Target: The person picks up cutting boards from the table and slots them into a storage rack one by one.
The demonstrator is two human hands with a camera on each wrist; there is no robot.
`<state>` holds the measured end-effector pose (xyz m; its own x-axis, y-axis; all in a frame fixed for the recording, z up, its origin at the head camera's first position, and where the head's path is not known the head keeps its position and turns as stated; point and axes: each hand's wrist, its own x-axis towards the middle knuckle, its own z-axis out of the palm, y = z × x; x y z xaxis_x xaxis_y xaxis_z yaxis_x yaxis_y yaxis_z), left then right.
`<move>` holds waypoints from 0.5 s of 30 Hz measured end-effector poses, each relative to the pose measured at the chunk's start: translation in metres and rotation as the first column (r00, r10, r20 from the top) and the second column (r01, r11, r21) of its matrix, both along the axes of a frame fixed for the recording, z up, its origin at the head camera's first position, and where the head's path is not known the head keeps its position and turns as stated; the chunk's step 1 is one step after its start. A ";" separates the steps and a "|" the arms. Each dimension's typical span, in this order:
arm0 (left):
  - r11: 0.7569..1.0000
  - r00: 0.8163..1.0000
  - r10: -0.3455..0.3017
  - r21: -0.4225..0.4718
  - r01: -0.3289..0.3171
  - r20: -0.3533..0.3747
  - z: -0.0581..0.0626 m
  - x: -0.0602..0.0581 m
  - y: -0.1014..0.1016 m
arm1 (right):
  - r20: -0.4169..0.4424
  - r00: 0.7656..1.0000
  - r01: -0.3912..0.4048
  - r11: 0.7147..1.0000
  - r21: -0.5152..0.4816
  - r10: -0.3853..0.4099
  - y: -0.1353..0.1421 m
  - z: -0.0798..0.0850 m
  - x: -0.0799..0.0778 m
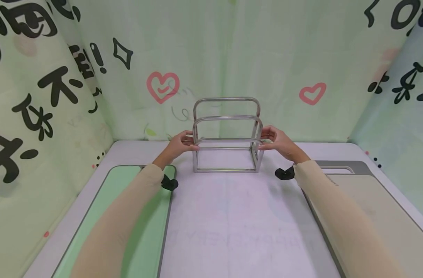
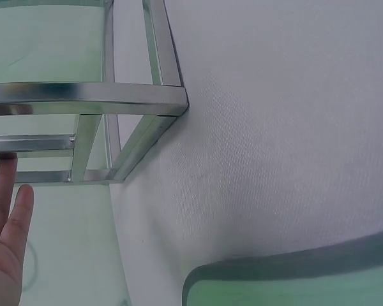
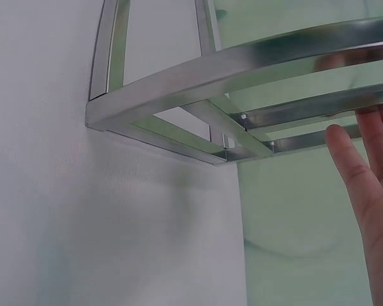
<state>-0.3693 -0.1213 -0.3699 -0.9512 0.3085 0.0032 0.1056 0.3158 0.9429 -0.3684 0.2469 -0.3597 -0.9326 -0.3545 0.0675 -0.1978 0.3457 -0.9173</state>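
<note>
A silver metal rack [image 1: 226, 170] with upright rounded hoops stands on the white table near its back edge. At the rack's left side my left hand [image 1: 178, 145] grips the frame, thumb in front and fingers behind. My right hand [image 1: 280, 144] holds the opposite side in the same way. In the left wrist view, fingertips of the left hand [image 2: 5, 236] meet a bar of the rack [image 2: 83, 95]. The right wrist view has the right hand's fingers [image 3: 354, 169] up against the rack's bars [image 3: 242, 67]. Part of each hand is cut off in its wrist view.
A green cutting board [image 1: 147, 216] with a grey edge lies flat on the left, under my left forearm. On the right, a beige cutting board [image 1: 371, 204] with a grey handle end lies partly beneath my right forearm. A printed pale-green curtain [image 1: 239, 58] encloses the table [image 1: 225, 231].
</note>
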 end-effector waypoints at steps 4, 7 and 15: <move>1.000 1.000 -0.003 -0.009 0.003 -0.006 -0.001 0.000 0.003 | -0.012 1.000 0.002 1.000 0.005 -0.002 0.004 -0.002 0.001; 1.000 1.000 0.001 -0.009 -0.001 -0.006 -0.001 0.000 0.006 | -0.020 1.000 -0.001 1.000 -0.004 0.001 0.006 -0.001 0.003; 1.000 1.000 -0.009 0.001 0.009 -0.009 -0.002 0.000 0.010 | -0.031 0.999 0.015 1.000 0.021 -0.014 0.009 0.001 0.007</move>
